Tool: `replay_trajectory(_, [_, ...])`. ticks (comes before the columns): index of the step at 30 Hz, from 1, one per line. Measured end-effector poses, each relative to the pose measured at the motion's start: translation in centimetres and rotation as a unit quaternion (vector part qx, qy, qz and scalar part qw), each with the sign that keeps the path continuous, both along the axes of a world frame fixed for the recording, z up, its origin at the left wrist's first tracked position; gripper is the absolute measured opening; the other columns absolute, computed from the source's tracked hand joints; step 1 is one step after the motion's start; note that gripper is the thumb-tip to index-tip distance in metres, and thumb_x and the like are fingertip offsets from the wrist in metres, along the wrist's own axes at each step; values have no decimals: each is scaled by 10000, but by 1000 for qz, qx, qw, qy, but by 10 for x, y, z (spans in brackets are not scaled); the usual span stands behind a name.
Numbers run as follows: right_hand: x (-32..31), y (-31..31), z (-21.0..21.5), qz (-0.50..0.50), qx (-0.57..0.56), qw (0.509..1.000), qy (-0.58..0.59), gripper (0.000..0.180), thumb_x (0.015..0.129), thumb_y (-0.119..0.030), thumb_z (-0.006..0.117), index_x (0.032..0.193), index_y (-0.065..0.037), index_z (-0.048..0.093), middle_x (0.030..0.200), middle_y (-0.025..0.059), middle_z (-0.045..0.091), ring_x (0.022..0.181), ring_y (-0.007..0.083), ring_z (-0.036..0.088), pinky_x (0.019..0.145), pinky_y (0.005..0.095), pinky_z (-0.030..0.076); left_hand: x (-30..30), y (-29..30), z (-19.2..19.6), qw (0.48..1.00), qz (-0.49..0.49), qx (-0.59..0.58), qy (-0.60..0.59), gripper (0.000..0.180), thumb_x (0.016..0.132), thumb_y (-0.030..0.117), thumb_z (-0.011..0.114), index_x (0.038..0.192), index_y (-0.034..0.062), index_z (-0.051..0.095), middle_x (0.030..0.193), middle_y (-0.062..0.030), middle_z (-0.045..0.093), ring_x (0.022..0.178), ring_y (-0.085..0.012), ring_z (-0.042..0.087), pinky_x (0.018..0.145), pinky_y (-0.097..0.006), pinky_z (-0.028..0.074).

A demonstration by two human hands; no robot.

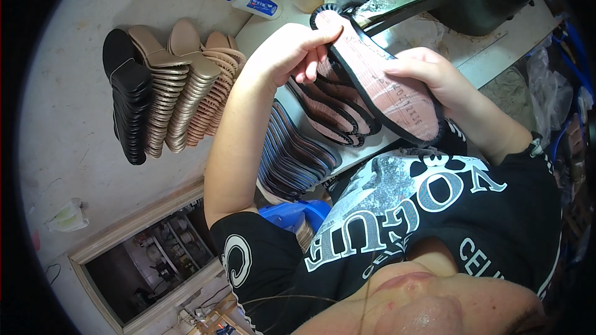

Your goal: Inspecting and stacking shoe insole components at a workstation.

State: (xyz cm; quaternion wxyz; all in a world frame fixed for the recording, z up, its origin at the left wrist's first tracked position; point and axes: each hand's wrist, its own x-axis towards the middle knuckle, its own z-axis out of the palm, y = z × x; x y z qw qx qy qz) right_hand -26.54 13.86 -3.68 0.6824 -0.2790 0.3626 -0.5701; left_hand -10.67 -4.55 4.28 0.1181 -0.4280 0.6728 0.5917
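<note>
Both hands hold one flat insole [379,80] in the air above the worktable [496,56]. The left hand [292,49] is closed on the end with the frilled edge, thumb on top, fingers curled beneath. The right hand [428,77] is clamped along the insole's side, near its other end. The insole is long and narrow, pinkish-brown, with a black bound edge. Similar insoles [329,118] lie overlapped at the table's near edge. Stacked soles [167,87], black, tan and pink, rest on the floor.
</note>
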Motion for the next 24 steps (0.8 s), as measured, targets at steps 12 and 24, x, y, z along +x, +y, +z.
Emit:
replay_trajectory(12, [-12,-19,5,-49,12,998,38,248,835,-184,644,914,51,645,823,72,651,694,87,585,620,231,462,-6,-24,-13,993,32,-117,11,547,814,508,627,545,42,533,383,0,394,319,-74,358,335,-223,247])
replay_trajectory(24, [86,10,24,-3,-141,983,121,225,863,-194,650,820,26,638,708,-32,592,657,17,472,573,209,413,64,71,-28,849,373,15,374,280,955,283,490,874,41,607,748,-35,645,588,-76,600,521,-203,477])
